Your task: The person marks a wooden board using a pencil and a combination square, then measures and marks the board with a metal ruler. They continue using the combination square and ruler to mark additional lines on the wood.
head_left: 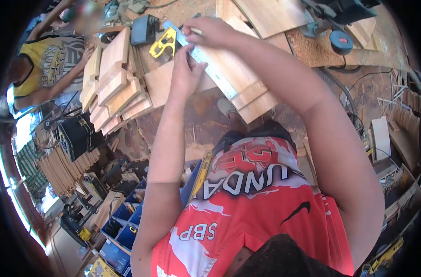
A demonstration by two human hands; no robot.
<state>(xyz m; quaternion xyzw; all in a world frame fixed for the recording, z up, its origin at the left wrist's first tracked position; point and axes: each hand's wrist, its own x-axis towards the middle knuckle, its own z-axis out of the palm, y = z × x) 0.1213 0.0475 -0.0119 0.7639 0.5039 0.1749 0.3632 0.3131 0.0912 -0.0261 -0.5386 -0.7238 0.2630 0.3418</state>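
A combination square with a yellow head (163,45) and a long steel blade (216,77) lies along a wooden board (238,69). My left hand (187,74) is closed at the blade's edge, thumb and fingers pressing on it. Between the fingers of my right hand (212,32) is a short, light-coloured pencil (197,31), close to the far part of the blade. The board's near end has a groove across it and points toward me. Its far part is partly hidden by my right hand and forearm.
Notched wooden boards (113,83) are stacked at the left, beside a co-worker in a yellow jersey (48,64). A dark box (145,30) stands behind. More planks (270,16) and a round tape measure (341,42) lie at the back right. A blue organizer (127,231) sits below left.
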